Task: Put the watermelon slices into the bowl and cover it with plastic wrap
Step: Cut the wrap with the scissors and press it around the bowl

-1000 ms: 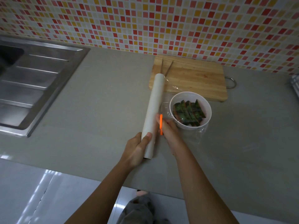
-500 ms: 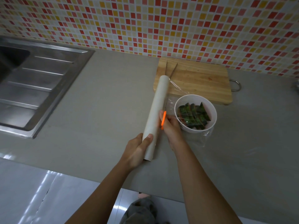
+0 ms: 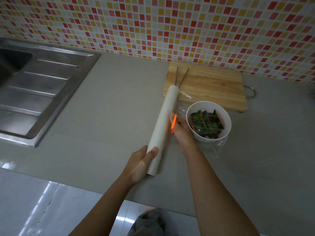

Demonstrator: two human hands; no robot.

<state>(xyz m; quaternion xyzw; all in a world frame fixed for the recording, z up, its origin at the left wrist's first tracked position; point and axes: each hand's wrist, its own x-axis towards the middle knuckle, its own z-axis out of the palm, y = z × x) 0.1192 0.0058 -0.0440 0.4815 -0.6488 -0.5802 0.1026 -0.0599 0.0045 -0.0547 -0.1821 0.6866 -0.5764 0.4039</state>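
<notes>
A white bowl (image 3: 226, 116) on the grey counter holds several watermelon slices (image 3: 206, 124), rinds up, under a clear sheet of plastic wrap (image 3: 216, 149) that spills past the bowl's near side. A long white plastic wrap roll (image 3: 163, 123) lies slanted just left of the bowl. My left hand (image 3: 140, 163) grips the roll's near end. My right hand (image 3: 180, 132) sits between roll and bowl and pinches a small orange cutter (image 3: 173, 123) against the stretched film.
A wooden cutting board (image 3: 209, 86) with a metal ring handle lies behind the bowl; a pair of chopsticks (image 3: 180, 77) rests on its left end. A steel sink and drainboard (image 3: 37, 92) fill the left. The counter's front edge runs below my wrists.
My right hand has slid the orange cutter farther along the roll, away from me. The left hand keeps its grip on the roll's near end. The view shifted slightly.
</notes>
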